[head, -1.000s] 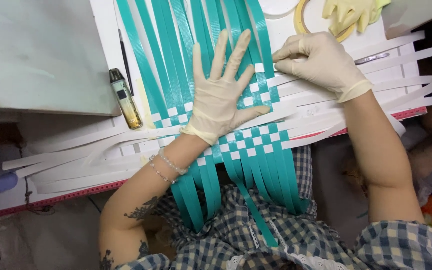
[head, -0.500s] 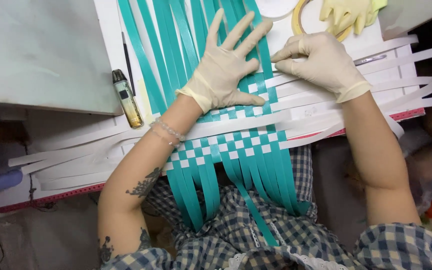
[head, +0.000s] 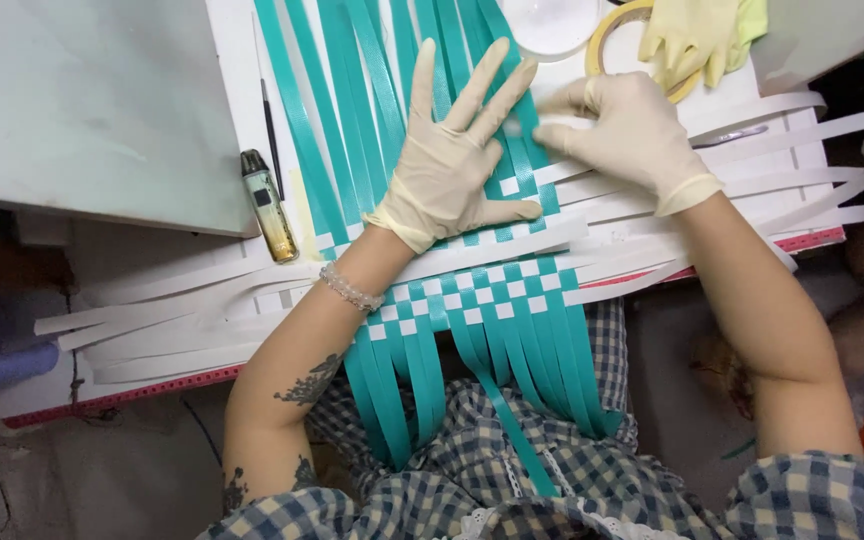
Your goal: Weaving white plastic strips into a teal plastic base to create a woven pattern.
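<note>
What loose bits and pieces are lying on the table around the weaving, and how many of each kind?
Spare yellow gloves: 1 bunch
Tape roll: 1
Small brown bottle: 1
Thin black stick: 1
White round dish: 1
Total: 5

The left hand lies flat on the teal strips; the right hand pinches a white strip.

Both hands wore thin, matt cream latex gloves: the left hand (head: pixel 449 165) and the right hand (head: pixel 624 135). The teal strips (head: pixel 497 330) looked like smooth, slightly glossy plastic; the white strips (head: pixel 652 215) looked matt and papery. The tabletop (head: pixel 237 80) was smooth white. The checked cloth (head: pixel 552 480) appeared soft woven.
</note>
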